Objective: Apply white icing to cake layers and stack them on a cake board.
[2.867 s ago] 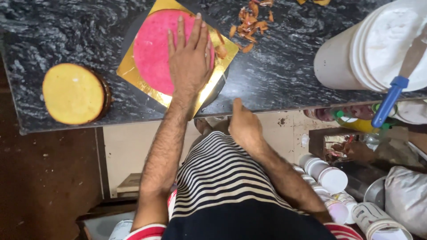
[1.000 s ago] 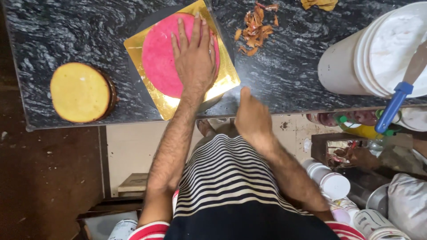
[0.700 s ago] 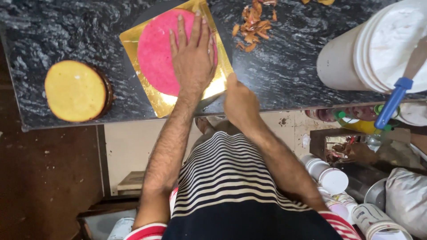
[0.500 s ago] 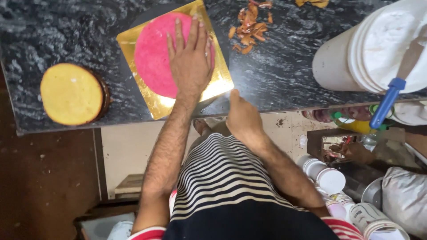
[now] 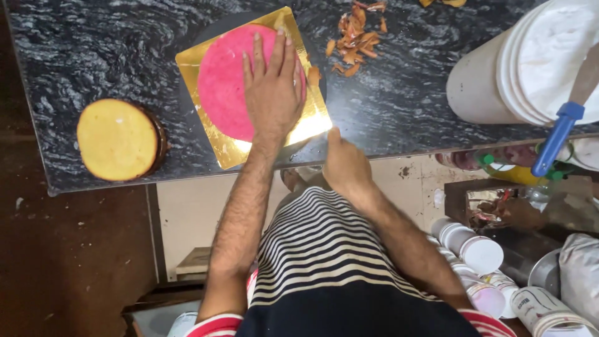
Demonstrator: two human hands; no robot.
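My left hand (image 5: 271, 93) lies flat, fingers spread, on the round pink cake layer (image 5: 228, 81), which rests level on the square gold board (image 5: 212, 153). Right hand (image 5: 345, 167), loosely curled and empty, sits at the black marble worktop (image 5: 399, 100) edge.

Hidden and cut-off parts, head view.
Left hand (image 5: 271, 93) is covering part of the pink cake layer (image 5: 224, 87); right hand (image 5: 345, 167) is hiding its fingers at the surface (image 5: 399, 106) edge; white bucket (image 5: 524, 68) is running off-frame right.
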